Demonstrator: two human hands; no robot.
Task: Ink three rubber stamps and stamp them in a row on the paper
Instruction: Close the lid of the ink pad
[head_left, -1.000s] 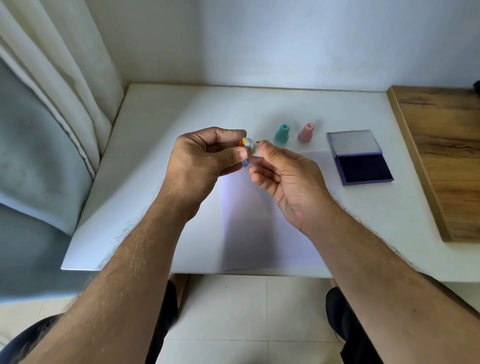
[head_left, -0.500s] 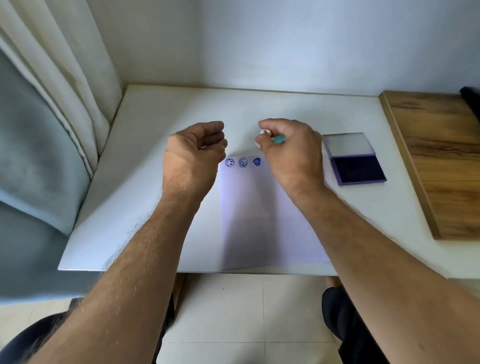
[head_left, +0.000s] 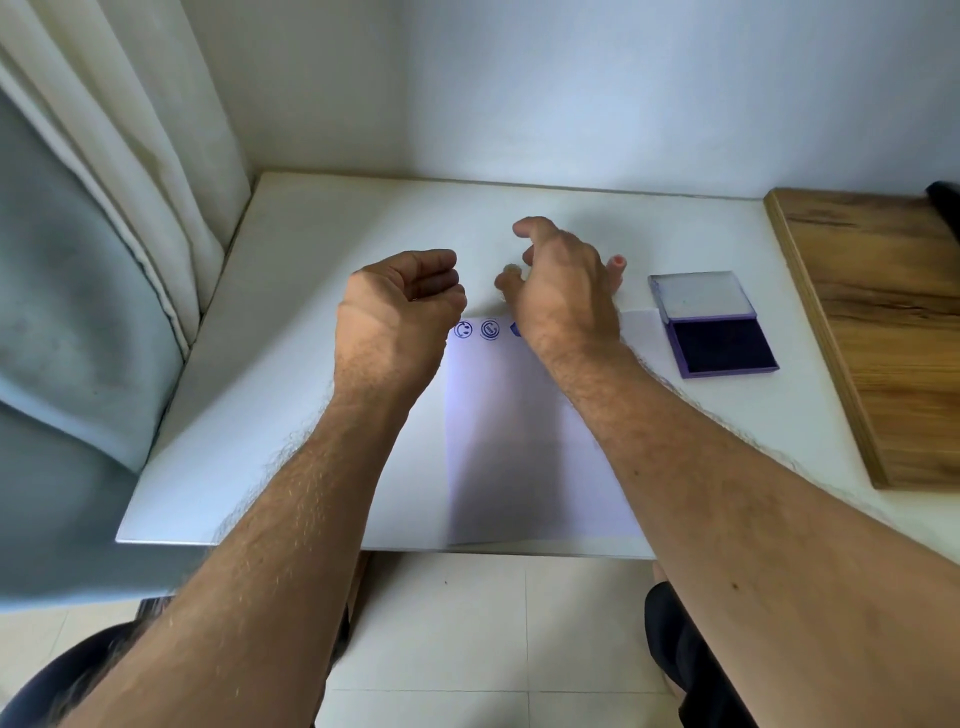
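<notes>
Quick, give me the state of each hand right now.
Left hand: fingers loosely curled, grip empty, above the table.
Right hand: fingers spread open, holding nothing visible, over the top edge of the paper.

Person, head-camera view; two bare forearms showing. Left hand (head_left: 402, 306): wearing no glove, no ring or watch showing; forearm bare to the frame edge, no sleeve showing, fine hair lying along its outer side. Right hand (head_left: 563, 291): likewise bare, nothing showing at the wrist; forearm carrying hair along the upper edge and one small dark mole partway toward the elbow. Lower body: dark shorts (head_left: 691, 660), black or near black, showing at both lower corners, with bare knees showing at the hems. Fabric detail blurring out; no markings readable.
</notes>
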